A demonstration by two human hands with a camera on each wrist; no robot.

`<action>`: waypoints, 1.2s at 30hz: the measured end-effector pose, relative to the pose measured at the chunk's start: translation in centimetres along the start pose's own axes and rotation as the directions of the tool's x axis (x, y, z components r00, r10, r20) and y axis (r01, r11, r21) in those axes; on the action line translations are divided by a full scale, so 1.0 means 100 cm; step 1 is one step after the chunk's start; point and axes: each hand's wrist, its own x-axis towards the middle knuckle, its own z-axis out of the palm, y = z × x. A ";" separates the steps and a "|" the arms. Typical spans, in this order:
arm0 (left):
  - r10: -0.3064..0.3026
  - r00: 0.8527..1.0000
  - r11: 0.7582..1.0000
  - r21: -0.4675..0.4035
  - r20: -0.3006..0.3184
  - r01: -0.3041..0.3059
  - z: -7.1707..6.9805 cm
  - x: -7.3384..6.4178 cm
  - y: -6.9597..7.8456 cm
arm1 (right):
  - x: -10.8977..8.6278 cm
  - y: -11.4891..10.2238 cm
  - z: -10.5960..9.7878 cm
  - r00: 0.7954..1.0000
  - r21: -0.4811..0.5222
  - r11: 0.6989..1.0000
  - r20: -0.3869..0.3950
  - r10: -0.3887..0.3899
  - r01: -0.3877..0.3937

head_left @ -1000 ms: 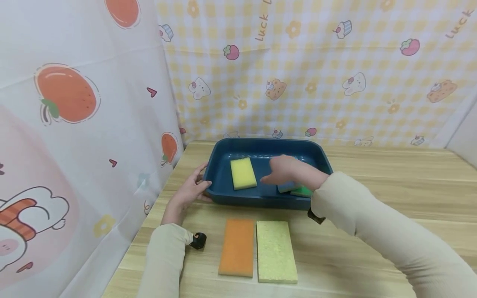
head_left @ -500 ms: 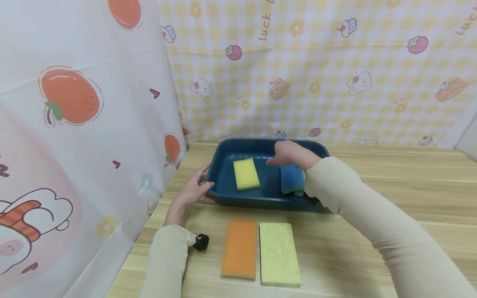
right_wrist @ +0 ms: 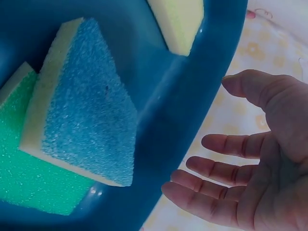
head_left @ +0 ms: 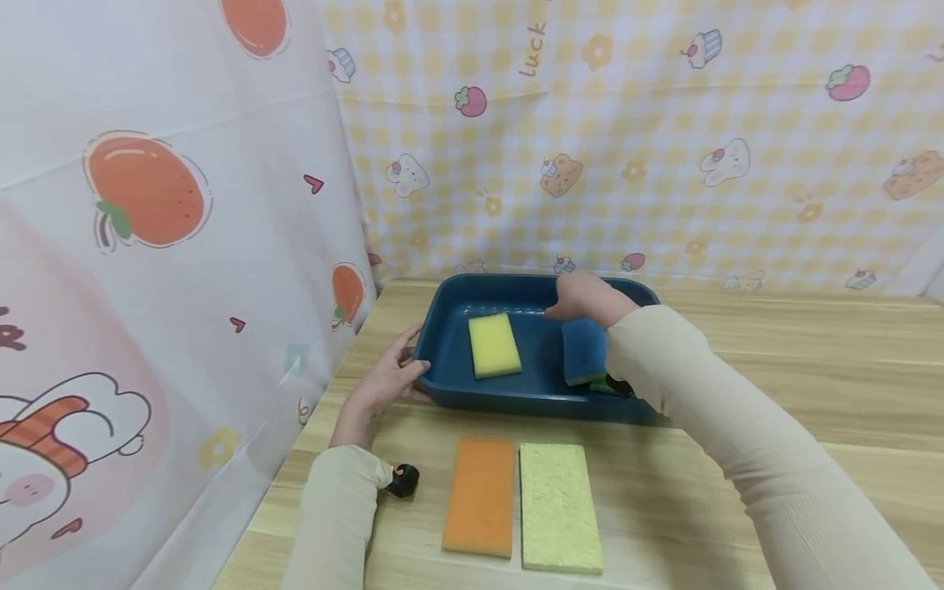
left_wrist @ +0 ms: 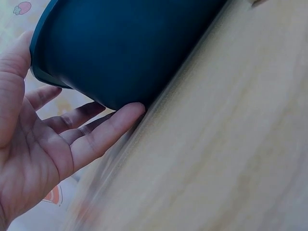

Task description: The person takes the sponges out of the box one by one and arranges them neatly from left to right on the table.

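Observation:
My left hand (head_left: pixel 385 382) holds the left end of a dark blue tray (head_left: pixel 509 401), thumb at the rim and fingers against the outer wall; the left wrist view shows those fingers (left_wrist: pixel 108 132) stretched low along it. Over the back right of the tray hovers my right hand (head_left: pixel 590 297), holding nothing, its fingers spread loosely in the right wrist view. Inside the tray, a blue-topped sponge (right_wrist: pixel 91 110) leans across a green sponge (right_wrist: pixel 33 178). A yellow sponge (head_left: pixel 495 346) lies apart from them on the left.
On the wooden table before the tray lie an orange sponge pad (head_left: pixel 481 496) and a pale yellow pad (head_left: pixel 560 506), side by side. A printed cloth (head_left: pixel 634 172) hangs right behind the tray, and a white cloth (head_left: pixel 258 238) stands along the left.
My right hand has risen toward the tray's back edge, away from the blue sponge, which shows more fully. The left hand keeps its place on the tray. The whole view has shifted slightly.

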 end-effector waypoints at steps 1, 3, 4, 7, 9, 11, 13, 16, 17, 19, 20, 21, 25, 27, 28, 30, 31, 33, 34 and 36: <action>0.001 1.000 1.000 0.001 -0.001 -0.001 0.000 0.000 0.000 | 0.001 0.001 0.001 1.000 -0.004 1.000 0.005 -0.002 0.002; 0.000 1.000 1.000 0.002 -0.002 0.000 0.001 0.000 0.001 | 0.004 0.004 0.003 1.000 -0.010 1.000 0.007 -0.006 0.006; 0.000 1.000 1.000 0.003 -0.002 0.000 0.001 0.000 0.001 | 0.005 0.005 0.005 1.000 -0.005 1.000 0.009 -0.005 0.005; -0.001 1.000 1.000 0.004 -0.001 0.001 0.001 0.000 0.001 | 0.009 0.008 0.009 1.000 0.007 1.000 0.022 0.003 -0.003; -0.002 1.000 1.000 0.004 -0.002 0.002 0.001 0.000 0.000 | 0.010 0.009 0.010 0.999 0.015 1.000 0.030 0.012 -0.013; -0.002 1.000 1.000 0.004 -0.003 0.002 0.000 0.001 0.000 | 0.010 0.010 0.012 0.999 0.014 1.000 0.034 0.025 -0.025; -0.002 1.000 1.000 0.004 -0.007 0.002 0.000 0.001 0.000 | 0.011 0.011 0.012 0.999 0.015 0.999 0.030 0.035 -0.035; -0.001 1.000 1.000 0.003 -0.010 0.001 0.000 0.001 0.000 | 0.012 0.011 0.013 0.999 0.013 0.999 0.018 0.040 -0.041; 0.000 1.000 1.000 0.003 -0.010 0.000 0.000 0.001 0.000 | 0.012 0.011 0.014 0.999 0.006 0.999 0.014 0.039 -0.039; 0.001 1.000 1.000 0.003 -0.005 -0.001 0.000 0.001 0.001 | 0.013 0.011 0.015 0.999 -0.021 0.999 0.004 0.036 -0.035; 0.001 1.000 1.000 0.001 -0.005 -0.001 0.000 0.000 0.001 | 0.013 0.011 0.016 0.999 -0.037 0.999 -0.003 0.033 -0.033; 0.001 1.000 1.000 0.000 -0.006 -0.001 -0.001 0.000 0.001 | 0.014 0.011 0.016 0.999 -0.050 0.998 -0.009 0.034 -0.034; 0.001 1.000 1.000 -0.003 -0.010 -0.001 -0.001 -0.001 0.000 | 0.017 0.011 0.020 0.999 -0.092 0.995 -0.021 0.036 -0.038; -0.001 1.000 1.000 0.000 -0.014 0.001 -0.001 -0.001 0.000 | 0.018 0.012 0.023 0.999 -0.089 0.995 -0.011 0.039 -0.039; -0.003 1.000 1.000 0.001 -0.014 0.003 -0.001 -0.001 0.000 | 0.019 0.013 0.025 0.999 -0.090 0.995 -0.004 0.036 -0.036; -0.003 1.000 1.000 0.002 -0.012 0.003 0.000 -0.001 -0.001 | 0.020 0.014 0.029 0.999 -0.071 0.997 0.016 0.040 -0.039; -0.003 1.000 1.000 0.004 -0.013 0.003 0.000 -0.001 -0.001 | 0.020 0.015 0.031 0.999 -0.056 0.997 0.024 0.045 -0.044; -0.002 1.000 1.000 0.004 -0.015 0.002 0.000 -0.002 0.000 | 0.021 0.017 0.034 0.998 -0.039 0.998 0.035 0.051 -0.050; -0.002 1.000 1.000 0.004 -0.016 0.002 0.001 -0.002 0.000 | 0.020 0.017 0.035 0.998 -0.032 0.998 0.042 0.055 -0.054; 0.000 1.000 1.000 0.004 -0.019 0.000 0.000 -0.001 0.000 | 0.019 0.018 0.037 0.997 -0.014 0.998 0.050 0.063 -0.063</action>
